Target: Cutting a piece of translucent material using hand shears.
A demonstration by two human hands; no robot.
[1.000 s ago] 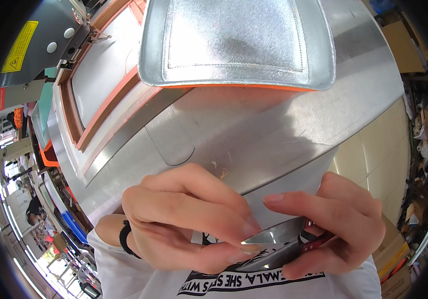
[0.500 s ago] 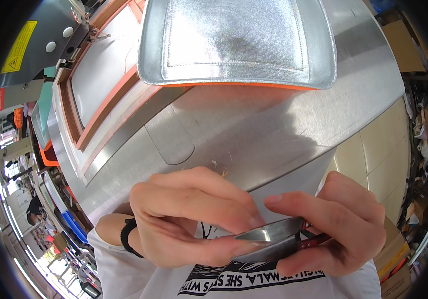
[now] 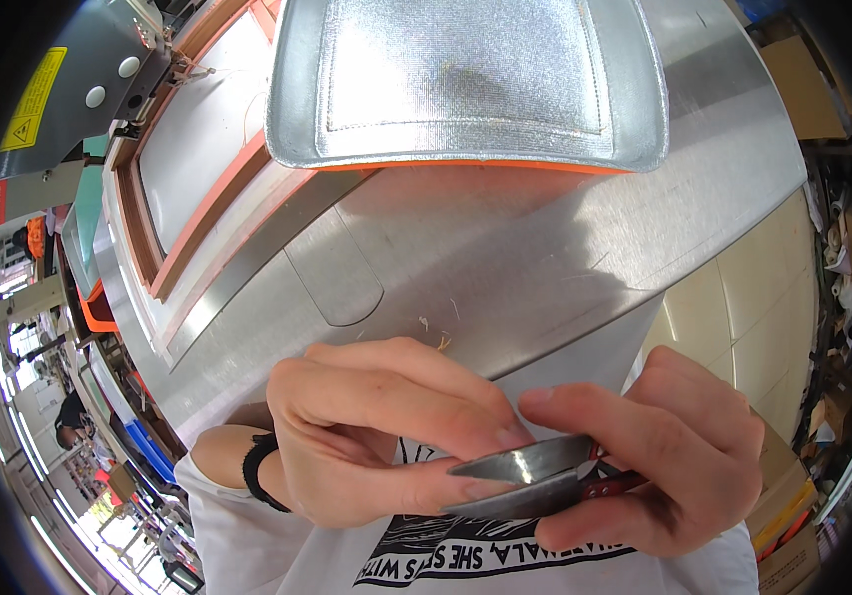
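A small pair of thread snips (image 3: 520, 466) with broad grey metal blades and a dark red part at the riveted end lies across both hands, just in front of a white shirt. The thumb and fingertips of my left hand (image 3: 376, 416) are closed at the blade tips. At the other end, my right hand (image 3: 688, 446) has its fingers and thumb curled around the red part. Whether a thread or scrap lies between the blades is too small to tell. Beyond the hands, a silver quilted lining piece (image 3: 465, 84) with an orange lower edge sits on the metal table (image 3: 505, 258).
A reddish-brown frame (image 3: 213, 213) around a white panel lies on the table's left. A dark grey machine (image 3: 74, 84) with a yellow label stands at the upper left. Cardboard boxes (image 3: 793, 89) and clutter line the right side. Another person (image 3: 74, 421) is far off left.
The snips and my right hand have shifted slightly left, and the blades look a little further apart. Both hands keep their hold. The lining piece sits slightly higher in view.
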